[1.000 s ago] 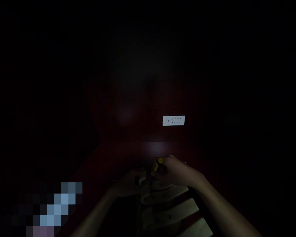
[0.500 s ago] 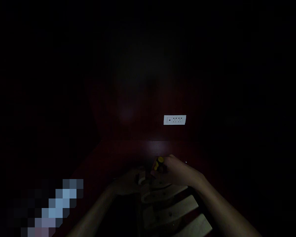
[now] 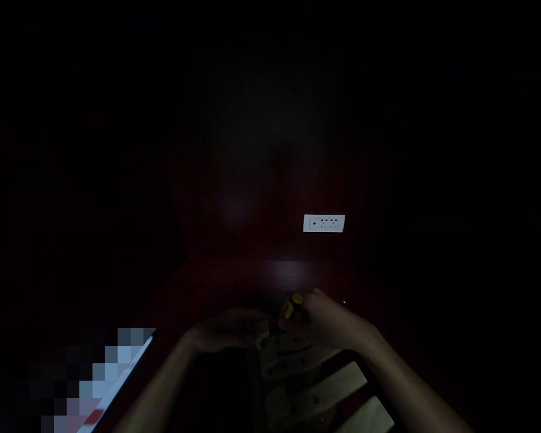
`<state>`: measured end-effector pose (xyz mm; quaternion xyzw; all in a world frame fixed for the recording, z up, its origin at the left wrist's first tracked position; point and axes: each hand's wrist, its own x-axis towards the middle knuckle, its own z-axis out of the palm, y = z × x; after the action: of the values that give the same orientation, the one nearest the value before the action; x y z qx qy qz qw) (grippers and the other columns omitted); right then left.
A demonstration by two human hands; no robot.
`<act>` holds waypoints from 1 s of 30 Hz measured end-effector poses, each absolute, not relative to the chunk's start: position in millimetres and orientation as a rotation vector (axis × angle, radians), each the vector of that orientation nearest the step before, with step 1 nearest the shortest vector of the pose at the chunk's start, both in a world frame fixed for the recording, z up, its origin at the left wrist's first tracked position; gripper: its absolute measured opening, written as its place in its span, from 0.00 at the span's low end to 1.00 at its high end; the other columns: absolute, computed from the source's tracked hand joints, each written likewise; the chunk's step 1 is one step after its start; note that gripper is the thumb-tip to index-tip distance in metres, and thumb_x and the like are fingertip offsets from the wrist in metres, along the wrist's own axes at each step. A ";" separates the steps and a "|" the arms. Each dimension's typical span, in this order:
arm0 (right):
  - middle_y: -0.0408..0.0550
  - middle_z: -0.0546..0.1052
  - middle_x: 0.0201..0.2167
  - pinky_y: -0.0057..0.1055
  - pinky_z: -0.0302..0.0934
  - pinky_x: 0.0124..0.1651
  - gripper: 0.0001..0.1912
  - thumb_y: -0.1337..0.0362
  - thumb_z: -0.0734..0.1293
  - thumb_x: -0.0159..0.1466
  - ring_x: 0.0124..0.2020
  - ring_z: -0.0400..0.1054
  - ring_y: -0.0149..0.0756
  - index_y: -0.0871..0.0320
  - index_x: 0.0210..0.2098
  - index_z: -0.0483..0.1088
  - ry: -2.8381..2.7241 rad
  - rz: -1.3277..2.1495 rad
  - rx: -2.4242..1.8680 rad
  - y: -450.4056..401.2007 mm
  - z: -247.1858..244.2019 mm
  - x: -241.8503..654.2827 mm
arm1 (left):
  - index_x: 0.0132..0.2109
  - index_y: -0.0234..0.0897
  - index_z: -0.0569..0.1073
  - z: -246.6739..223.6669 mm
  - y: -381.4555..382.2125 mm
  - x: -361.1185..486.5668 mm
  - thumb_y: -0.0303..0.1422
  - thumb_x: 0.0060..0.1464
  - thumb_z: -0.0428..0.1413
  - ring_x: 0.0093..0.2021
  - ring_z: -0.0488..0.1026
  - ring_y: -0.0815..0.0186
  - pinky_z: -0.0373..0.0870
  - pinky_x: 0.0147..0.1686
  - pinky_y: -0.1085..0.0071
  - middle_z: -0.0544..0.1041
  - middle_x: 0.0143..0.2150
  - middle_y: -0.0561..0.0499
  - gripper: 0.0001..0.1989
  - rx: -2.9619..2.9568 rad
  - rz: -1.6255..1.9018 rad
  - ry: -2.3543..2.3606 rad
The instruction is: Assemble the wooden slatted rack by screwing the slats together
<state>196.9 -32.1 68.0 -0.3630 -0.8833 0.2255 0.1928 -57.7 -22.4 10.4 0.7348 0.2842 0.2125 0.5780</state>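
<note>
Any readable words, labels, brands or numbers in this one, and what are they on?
None can be read.
White socket plate: only holes and slots show.
Bright panel at lower left: mostly pixelated; no legible text.
Yellow-and-black handle: too dark and small to tell.
Wooden pieces: no lettering visible.

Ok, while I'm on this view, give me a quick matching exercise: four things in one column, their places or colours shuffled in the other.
Things:
1. Socket plate
2. Yellow-and-black handle
3. Wooden pieces
4. Left hand

Places or colours:
A. Dull tan, in a row
B. By the curved end of a far piece
C. White, on the dark red wall
D. In the right hand

Right pairs: 1-C, 2-D, 3-A, 4-B
</note>
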 end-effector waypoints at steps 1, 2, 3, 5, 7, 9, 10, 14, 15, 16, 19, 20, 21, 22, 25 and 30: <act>0.42 0.78 0.32 0.23 0.58 0.29 0.08 0.61 0.65 0.62 0.29 0.70 0.28 0.56 0.38 0.74 -2.479 0.630 -1.013 -32.3 68.4 196.7 | 0.56 0.36 0.71 11.0 -22.5 -57.2 0.48 0.56 0.57 0.49 0.69 0.57 0.64 0.49 0.65 0.74 0.50 0.46 0.26 1.707 0.523 0.687; 0.42 0.78 0.32 0.23 0.58 0.29 0.08 0.62 0.65 0.62 0.28 0.70 0.28 0.56 0.38 0.74 -2.478 0.625 -1.015 -32.6 69.0 196.4 | 0.55 0.36 0.72 10.8 -22.3 -56.6 0.50 0.57 0.54 0.48 0.69 0.57 0.64 0.49 0.65 0.74 0.49 0.46 0.26 1.702 0.550 0.715; 0.42 0.78 0.31 0.23 0.58 0.28 0.08 0.62 0.65 0.62 0.28 0.69 0.28 0.57 0.38 0.74 -2.477 0.620 -1.031 -33.0 69.6 196.0 | 0.54 0.36 0.73 9.7 -21.9 -55.7 0.51 0.58 0.53 0.48 0.69 0.57 0.63 0.49 0.65 0.75 0.48 0.46 0.26 1.700 0.571 0.745; 0.43 0.78 0.30 0.23 0.57 0.27 0.08 0.60 0.65 0.62 0.27 0.69 0.28 0.57 0.37 0.74 -2.475 0.623 -1.085 -33.9 70.8 195.4 | 0.52 0.35 0.75 4.7 -20.5 -53.3 0.52 0.59 0.51 0.48 0.69 0.57 0.63 0.48 0.66 0.76 0.48 0.47 0.27 1.684 0.591 0.810; 0.43 0.78 0.31 0.23 0.57 0.27 0.09 0.60 0.65 0.62 0.28 0.69 0.28 0.57 0.38 0.74 -2.472 0.640 -1.095 -34.3 71.6 195.2 | 0.48 0.34 0.76 -3.1 -18.5 -50.1 0.52 0.59 0.50 0.46 0.70 0.58 0.64 0.47 0.67 0.77 0.46 0.48 0.26 1.641 0.599 0.884; 0.43 0.78 0.32 0.23 0.58 0.28 0.10 0.61 0.65 0.61 0.29 0.69 0.29 0.56 0.40 0.73 -2.467 0.657 -1.042 -33.7 71.3 195.4 | 0.45 0.34 0.77 -11.9 -16.4 -46.3 0.53 0.62 0.45 0.45 0.71 0.58 0.64 0.47 0.66 0.78 0.44 0.48 0.27 1.582 0.624 0.957; 0.42 0.78 0.32 0.22 0.59 0.28 0.09 0.62 0.65 0.61 0.29 0.69 0.28 0.56 0.41 0.73 -2.467 0.662 -1.009 -33.1 70.7 195.6 | 0.46 0.33 0.76 -15.9 -15.6 -44.3 0.52 0.63 0.44 0.45 0.71 0.58 0.63 0.48 0.66 0.78 0.44 0.48 0.28 1.554 0.641 0.986; 0.40 0.77 0.31 0.21 0.58 0.27 0.06 0.66 0.64 0.61 0.28 0.68 0.27 0.56 0.36 0.74 -2.483 0.697 -0.946 -30.1 65.4 196.2 | 0.50 0.35 0.75 -22.9 -15.8 -36.8 0.46 0.60 0.50 0.51 0.68 0.56 0.61 0.52 0.66 0.76 0.50 0.48 0.21 1.501 0.689 1.073; 0.40 0.77 0.30 0.21 0.57 0.27 0.06 0.66 0.64 0.61 0.28 0.68 0.27 0.56 0.35 0.74 -2.477 0.694 -0.955 -29.4 63.9 196.4 | 0.50 0.36 0.75 -22.3 -16.6 -35.0 0.43 0.59 0.51 0.52 0.67 0.56 0.60 0.53 0.66 0.76 0.51 0.49 0.19 1.489 0.712 1.068; 0.40 0.77 0.29 0.21 0.57 0.26 0.06 0.65 0.64 0.62 0.27 0.67 0.27 0.56 0.35 0.74 -2.474 0.692 -0.973 -28.9 62.5 196.4 | 0.48 0.36 0.76 -21.3 -17.4 -33.1 0.41 0.58 0.51 0.52 0.68 0.56 0.60 0.53 0.65 0.76 0.50 0.49 0.18 1.463 0.715 1.036; 0.40 0.77 0.29 0.22 0.56 0.26 0.07 0.63 0.64 0.62 0.26 0.68 0.27 0.56 0.34 0.74 -2.478 0.663 -1.000 -27.9 60.3 196.2 | 0.45 0.34 0.78 -20.1 -18.6 -26.8 0.38 0.55 0.51 0.48 0.69 0.56 0.60 0.52 0.64 0.78 0.44 0.49 0.16 1.413 0.734 0.838; 0.40 0.77 0.29 0.22 0.56 0.26 0.07 0.62 0.64 0.62 0.26 0.68 0.27 0.56 0.33 0.74 -2.478 0.654 -1.002 -27.9 60.2 196.0 | 0.44 0.34 0.78 -21.7 -18.2 -24.7 0.38 0.54 0.52 0.46 0.69 0.57 0.60 0.51 0.64 0.78 0.42 0.48 0.16 1.378 0.734 0.784; 0.40 0.77 0.29 0.22 0.56 0.26 0.07 0.62 0.64 0.62 0.26 0.68 0.27 0.56 0.33 0.74 -2.477 0.651 -1.002 -28.0 60.5 195.7 | 0.43 0.33 0.78 -24.5 -17.4 -22.8 0.38 0.53 0.53 0.44 0.70 0.58 0.60 0.49 0.64 0.78 0.40 0.48 0.16 1.327 0.732 0.746; 0.40 0.77 0.28 0.22 0.56 0.25 0.07 0.63 0.64 0.62 0.26 0.68 0.27 0.56 0.34 0.74 -2.476 0.654 -1.003 -28.2 60.9 195.5 | 0.42 0.32 0.77 -28.7 -16.2 -21.2 0.39 0.52 0.54 0.42 0.70 0.59 0.61 0.48 0.65 0.77 0.38 0.48 0.16 1.259 0.729 0.723; 0.40 0.77 0.27 0.22 0.56 0.26 0.07 0.64 0.64 0.62 0.25 0.67 0.27 0.57 0.35 0.74 -2.481 0.671 -0.994 -29.3 62.5 195.2 | 0.36 0.32 0.76 -45.9 -10.7 -18.9 0.42 0.49 0.57 0.36 0.69 0.61 0.61 0.42 0.66 0.76 0.34 0.49 0.16 1.049 0.724 0.744; 0.40 0.77 0.29 0.22 0.56 0.27 0.07 0.66 0.64 0.61 0.27 0.67 0.27 0.56 0.36 0.73 -2.501 0.667 -0.989 -30.9 65.7 195.5 | 0.30 0.32 0.74 -65.1 -0.9 -21.2 0.44 0.43 0.63 0.33 0.67 0.64 0.61 0.39 0.69 0.74 0.29 0.52 0.17 0.993 0.718 0.811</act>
<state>195.5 -30.9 65.7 -0.3507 -0.8872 0.2366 0.1842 -21.2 -0.9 -65.1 0.4530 0.3698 0.3276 0.7421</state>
